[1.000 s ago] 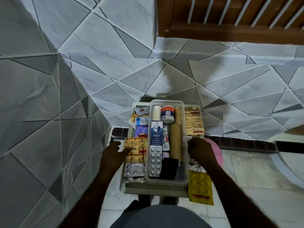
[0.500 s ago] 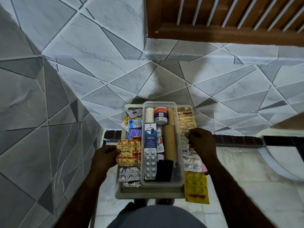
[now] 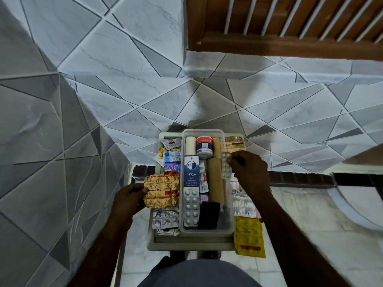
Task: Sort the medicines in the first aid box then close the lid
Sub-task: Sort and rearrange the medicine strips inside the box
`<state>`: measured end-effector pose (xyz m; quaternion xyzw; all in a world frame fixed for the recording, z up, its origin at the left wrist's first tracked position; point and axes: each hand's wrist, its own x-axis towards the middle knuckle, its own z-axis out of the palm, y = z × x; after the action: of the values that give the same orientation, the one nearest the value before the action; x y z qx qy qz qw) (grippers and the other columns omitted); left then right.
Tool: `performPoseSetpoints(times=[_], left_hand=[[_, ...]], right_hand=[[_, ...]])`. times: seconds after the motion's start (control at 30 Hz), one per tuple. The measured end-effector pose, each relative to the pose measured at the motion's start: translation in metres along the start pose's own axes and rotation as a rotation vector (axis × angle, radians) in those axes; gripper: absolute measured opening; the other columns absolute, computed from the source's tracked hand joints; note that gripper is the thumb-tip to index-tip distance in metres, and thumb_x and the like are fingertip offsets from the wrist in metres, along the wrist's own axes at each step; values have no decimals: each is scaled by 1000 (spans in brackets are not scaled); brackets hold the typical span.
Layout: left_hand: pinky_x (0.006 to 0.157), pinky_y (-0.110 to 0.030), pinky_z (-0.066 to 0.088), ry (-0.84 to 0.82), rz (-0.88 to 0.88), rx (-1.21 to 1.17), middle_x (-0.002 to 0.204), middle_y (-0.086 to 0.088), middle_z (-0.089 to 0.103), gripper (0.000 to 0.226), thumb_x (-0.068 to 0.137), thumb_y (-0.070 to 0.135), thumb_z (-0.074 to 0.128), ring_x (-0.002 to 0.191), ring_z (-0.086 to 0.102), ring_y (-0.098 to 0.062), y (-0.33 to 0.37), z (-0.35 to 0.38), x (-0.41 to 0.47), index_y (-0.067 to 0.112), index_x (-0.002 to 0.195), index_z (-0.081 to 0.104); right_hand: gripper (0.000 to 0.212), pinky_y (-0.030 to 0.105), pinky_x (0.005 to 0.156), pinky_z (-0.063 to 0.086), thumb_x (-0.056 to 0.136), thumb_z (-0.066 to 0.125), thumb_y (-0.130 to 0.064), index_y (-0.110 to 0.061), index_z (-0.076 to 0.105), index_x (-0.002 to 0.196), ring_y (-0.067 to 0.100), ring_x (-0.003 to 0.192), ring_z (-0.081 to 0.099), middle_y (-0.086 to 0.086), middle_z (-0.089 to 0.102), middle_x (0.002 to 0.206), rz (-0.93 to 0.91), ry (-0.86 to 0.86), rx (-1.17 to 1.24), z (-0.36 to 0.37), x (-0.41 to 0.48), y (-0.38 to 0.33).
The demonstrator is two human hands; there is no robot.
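The open first aid box (image 3: 187,244) lies below me with a clear inner tray (image 3: 204,232) in its middle. The tray holds a blue carton (image 3: 191,174), a white jar (image 3: 204,147), a tan roll (image 3: 216,183) and a silver blister strip (image 3: 191,206). My left hand (image 3: 127,200) grips a stack of orange foil tablet strips (image 3: 162,190) at the box's left side. Over the tray's right edge, my right hand (image 3: 249,174) holds up a silver pill strip (image 3: 225,165). More strips lie on both sides of the tray.
A yellow sachet (image 3: 248,237) hangs over the box's right front corner. Tiled walls (image 3: 103,90) stand close ahead and on the left. A wooden window frame (image 3: 279,44) is above. A pale tiled floor (image 3: 310,235) lies to the right. My knee (image 3: 196,274) is under the box.
My right hand has lifted a silver pill strip from the right side and brought it up toward the tray. My left hand has pulled the orange strips slightly leftward.
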<state>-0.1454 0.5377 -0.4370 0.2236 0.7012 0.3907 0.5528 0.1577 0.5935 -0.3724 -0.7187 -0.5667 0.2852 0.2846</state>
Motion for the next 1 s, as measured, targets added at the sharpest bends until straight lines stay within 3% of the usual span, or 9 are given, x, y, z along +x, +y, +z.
performPoseSetpoints(times=[0.13,0.27,0.37,0.57,1.0], left_hand=[[52,-20,54,-4,-9,-5,93,-16,71,12,92,2,56,76,69,-24,-1,1,0,9,96,65],[62,-28,54,-11,-33,-1,94,-17,72,12,92,2,57,79,69,-26,-4,1,3,9,96,65],[58,-26,54,-20,-41,17,95,-19,71,13,90,1,59,78,68,-26,-5,3,4,4,102,65],[69,-34,57,-31,-36,99,97,-19,72,17,88,3,64,90,70,-34,-10,6,12,2,104,67],[68,-34,55,-14,-18,21,97,-19,71,15,91,1,58,87,69,-31,-1,-2,6,7,102,66]], right_hand=[[11,40,80,56,89,65,-24,-18,73,95,15,77,69,-1,72,86,10,-50,-12,7,-4,0],[13,41,80,57,89,65,-23,-18,70,99,16,79,68,2,73,93,18,-106,-46,18,-1,0],[17,42,81,56,88,65,-23,-16,70,103,19,84,68,4,72,100,8,-143,-79,25,5,-3],[22,33,86,50,90,62,-25,-14,69,107,20,98,63,4,70,110,-17,-210,-190,37,15,-9],[20,39,85,53,87,64,-26,-15,70,103,20,94,64,5,70,107,-14,-224,-210,40,17,-7]])
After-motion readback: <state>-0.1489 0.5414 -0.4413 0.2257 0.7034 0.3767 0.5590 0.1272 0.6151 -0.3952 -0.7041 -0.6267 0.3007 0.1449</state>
